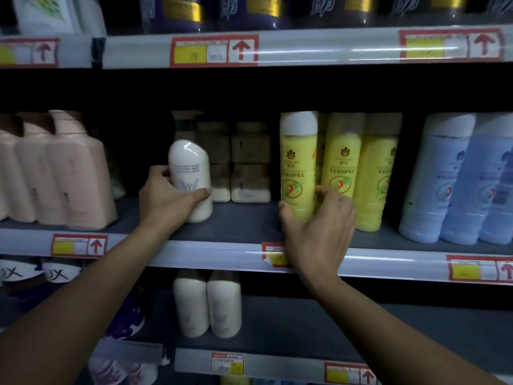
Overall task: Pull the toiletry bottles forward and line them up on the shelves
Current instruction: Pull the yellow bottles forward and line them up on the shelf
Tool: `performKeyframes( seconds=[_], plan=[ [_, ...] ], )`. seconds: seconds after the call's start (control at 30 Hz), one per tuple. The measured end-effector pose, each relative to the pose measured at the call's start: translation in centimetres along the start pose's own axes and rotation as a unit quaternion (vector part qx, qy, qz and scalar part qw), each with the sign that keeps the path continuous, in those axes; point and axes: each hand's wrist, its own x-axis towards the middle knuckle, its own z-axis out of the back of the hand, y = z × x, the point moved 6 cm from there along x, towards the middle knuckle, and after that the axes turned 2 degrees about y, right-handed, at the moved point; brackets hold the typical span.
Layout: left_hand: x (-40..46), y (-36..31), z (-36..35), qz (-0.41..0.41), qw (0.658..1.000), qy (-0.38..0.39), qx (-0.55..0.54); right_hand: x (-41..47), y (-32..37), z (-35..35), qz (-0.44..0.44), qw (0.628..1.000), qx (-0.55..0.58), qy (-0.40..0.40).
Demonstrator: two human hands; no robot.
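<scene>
Middle shelf (238,220), item by item, as I am reading it off the head camera.

Item 1: white bottle (190,176). It is standing upright near the centre of the view, a little toward 9 o'clock, ahead of the row behind it. My left hand (163,202) is gripping it, thumb lying across the lower front and fingers curling round its left side.

Item 2: yellow bottle (298,165), white-capped, just past centre toward 3 o'clock. It is standing upright at the left end of its row. My right hand (316,229) is gripping its lower part, thumb on the left side, fingers wrapping the right.

Item 3: two more yellow bottles (361,173), standing just beside item 2 toward 3 o'clock, touching one another.

Item 4: pale blue bottles (455,184), sitting at the 3 o'clock edge, leaning slightly.

Item 5: pink bottles (63,173), crowding the 9 o'clock edge in a tight group.

Item 6: brownish packs (238,162), sitting deep at the back between items 1 and 2; I am unable to make out their labels.

Item 7: two cream bottles (208,304) on the shelf below, at 6 o'clock, standing side by side and touching.

Item 8: dark bottles (219,9) with gold bands, lining the shelf above at 12 o'clock.

Item 9: price tags (213,51), red-bordered with yellow panels and arrows, running along the shelf edges.
</scene>
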Motion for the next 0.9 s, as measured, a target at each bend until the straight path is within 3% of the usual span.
performKeyframes(
  seconds=[0.23, 0.5, 0.7, 0.9],
  plan=[
    [-6.0, -2.4, 2.2, -0.133, 0.99, -0.034, -0.013, -0.6, 0.3, 1.1, 0.033, 0.994, 0.099, 0.039],
    [-11.1, -6.0, 6.3, -0.188, 0.978, -0.078, -0.051, -1.2, 2.6, 5.3, 0.163, 0.974, 0.155, 0.026],
    [-16.3, -6.0, 7.2, -0.165, 0.985, -0.011, -0.057, -3.5, 1.8, 8.3, 0.173, 0.964, 0.167, 0.115],
    [-22.5, -1.5, 4.6, -0.103, 0.992, 0.056, -0.055, -8.6, -3.3, 9.2, 0.124, 0.936, 0.157, 0.288]
  ],
)
